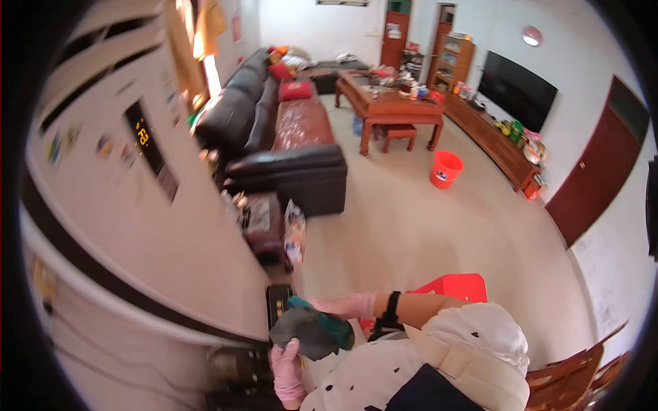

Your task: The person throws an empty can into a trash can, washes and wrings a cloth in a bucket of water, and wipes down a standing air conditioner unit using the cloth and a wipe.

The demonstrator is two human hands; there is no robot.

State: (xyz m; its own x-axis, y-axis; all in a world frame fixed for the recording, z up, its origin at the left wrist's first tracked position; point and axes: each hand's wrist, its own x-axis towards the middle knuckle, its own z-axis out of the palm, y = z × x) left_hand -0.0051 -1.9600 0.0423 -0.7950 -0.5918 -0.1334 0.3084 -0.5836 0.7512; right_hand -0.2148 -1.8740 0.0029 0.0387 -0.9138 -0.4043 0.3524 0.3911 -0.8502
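Note:
Low in the view, in front of my white spotted top, I hold a bunched cloth (305, 333), dark grey with a teal part. My left hand (288, 370), in a pink glove, closes on its near left edge with the thumb on top. My right hand (334, 307), also in a pink glove, reaches across from the right to the teal end; its fingers are mostly hidden by the cloth. A black band is round my right wrist.
A white fridge (103, 185) with a lit display stands close on my left. A red plastic stool (466, 284) is just beyond my right arm, and wooden chairs (576, 373) are at the lower right. Farther off are a red bucket (447, 170), a dark leather sofa (288, 164) and a wooden table (391, 106).

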